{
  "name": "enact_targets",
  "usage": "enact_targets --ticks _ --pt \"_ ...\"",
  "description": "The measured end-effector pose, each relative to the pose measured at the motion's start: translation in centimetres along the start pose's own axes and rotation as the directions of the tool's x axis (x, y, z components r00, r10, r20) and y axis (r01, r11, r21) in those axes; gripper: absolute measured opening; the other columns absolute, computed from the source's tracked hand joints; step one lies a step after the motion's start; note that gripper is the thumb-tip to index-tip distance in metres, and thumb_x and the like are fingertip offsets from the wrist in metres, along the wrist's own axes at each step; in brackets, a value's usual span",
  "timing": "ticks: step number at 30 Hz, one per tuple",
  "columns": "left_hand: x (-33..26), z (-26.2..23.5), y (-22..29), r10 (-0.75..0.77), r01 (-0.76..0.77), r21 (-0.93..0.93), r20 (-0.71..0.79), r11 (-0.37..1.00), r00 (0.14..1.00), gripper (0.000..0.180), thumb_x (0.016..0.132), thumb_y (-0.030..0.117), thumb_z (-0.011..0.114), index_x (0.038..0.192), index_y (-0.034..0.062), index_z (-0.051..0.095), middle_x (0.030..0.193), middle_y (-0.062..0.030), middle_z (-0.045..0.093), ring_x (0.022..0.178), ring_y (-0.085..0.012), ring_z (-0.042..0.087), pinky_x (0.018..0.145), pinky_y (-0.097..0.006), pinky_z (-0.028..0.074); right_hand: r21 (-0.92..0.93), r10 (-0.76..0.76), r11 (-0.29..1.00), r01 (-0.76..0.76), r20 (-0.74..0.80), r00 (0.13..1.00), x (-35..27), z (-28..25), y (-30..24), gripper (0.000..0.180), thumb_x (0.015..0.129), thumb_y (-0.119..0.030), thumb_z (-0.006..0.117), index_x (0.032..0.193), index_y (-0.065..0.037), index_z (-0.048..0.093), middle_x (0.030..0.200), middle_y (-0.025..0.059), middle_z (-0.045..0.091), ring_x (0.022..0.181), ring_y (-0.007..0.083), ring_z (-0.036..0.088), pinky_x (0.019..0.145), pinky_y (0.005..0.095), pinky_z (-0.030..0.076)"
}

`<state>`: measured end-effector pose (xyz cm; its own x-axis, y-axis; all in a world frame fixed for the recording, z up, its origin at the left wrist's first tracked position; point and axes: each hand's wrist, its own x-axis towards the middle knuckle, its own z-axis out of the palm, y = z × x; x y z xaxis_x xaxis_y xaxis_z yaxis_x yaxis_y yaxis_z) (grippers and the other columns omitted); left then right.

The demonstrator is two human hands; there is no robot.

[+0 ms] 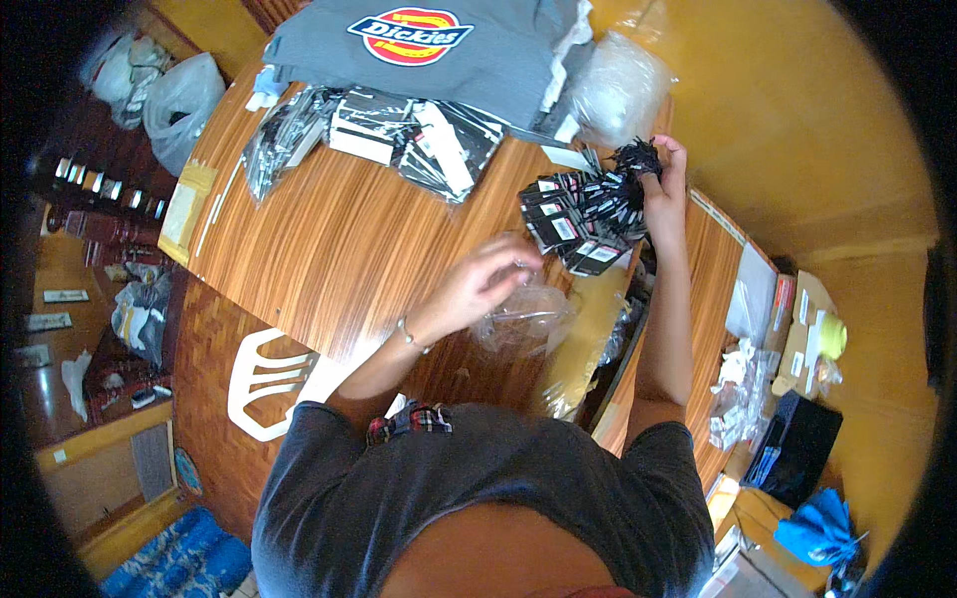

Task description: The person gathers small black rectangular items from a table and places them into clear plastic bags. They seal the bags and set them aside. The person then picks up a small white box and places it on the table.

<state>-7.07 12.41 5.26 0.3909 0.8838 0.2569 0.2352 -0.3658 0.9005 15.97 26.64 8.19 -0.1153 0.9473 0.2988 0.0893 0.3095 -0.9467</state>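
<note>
Glossy striped wooden tabletop; crinkly clear plastic bag at 6 o'clock; black-and-white paper tag bundle, matt; grey cloth garment at 12 o'clock.

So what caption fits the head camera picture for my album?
Right hand lifts a bunch of black tags while left hand grips a clear bag.

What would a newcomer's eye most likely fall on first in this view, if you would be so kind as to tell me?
Probably the right hand, raised at the far edge of the wooden table and gripping a thick bunch of black hang tags by their strings. Next, the left hand pinches a clear plastic bag just below that bunch. At the table's far end lies a folded grey garment with a bright red and yellow logo.
</note>
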Motion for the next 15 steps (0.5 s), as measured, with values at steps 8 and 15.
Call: enact_targets --ticks 8,15 --pt "9.1 2.2 4.9 0.4 -0.35 0.28 -0.145 0.894 0.905 0.039 0.075 0.023 0.065 0.105 0.0033 0.048 0.111 -0.0151 0.047 0.108 -0.0298 0.044 0.092 -0.037 0.036 0.0 -0.114 0.993 0.115 -0.111 0.987 -4.3 0.3 -9.8 0.042 0.076 0.014 0.036 0.113 -0.007 0.035 0.087 0.0068 0.052 0.076 0.0116 0.049 0.069 0.0231 0.041" --pt "11.1 3.6 8.8 0.271 -0.258 -0.125 0.102 0.958 0.957 0.055 0.07 0.035 0.072 0.106 0.0015 0.047 0.103 -0.0105 0.053 0.099 -0.0181 0.049 0.089 -0.031 0.038 0.078 -0.067 0.994 0.074 -0.088 0.994 -6.2 0.5 -16.1 0.043 0.076 0.012 0.035 0.114 -0.009 0.036 0.075 0.0043 0.049 0.062 0.0094 0.044 0.056 0.021 0.037"
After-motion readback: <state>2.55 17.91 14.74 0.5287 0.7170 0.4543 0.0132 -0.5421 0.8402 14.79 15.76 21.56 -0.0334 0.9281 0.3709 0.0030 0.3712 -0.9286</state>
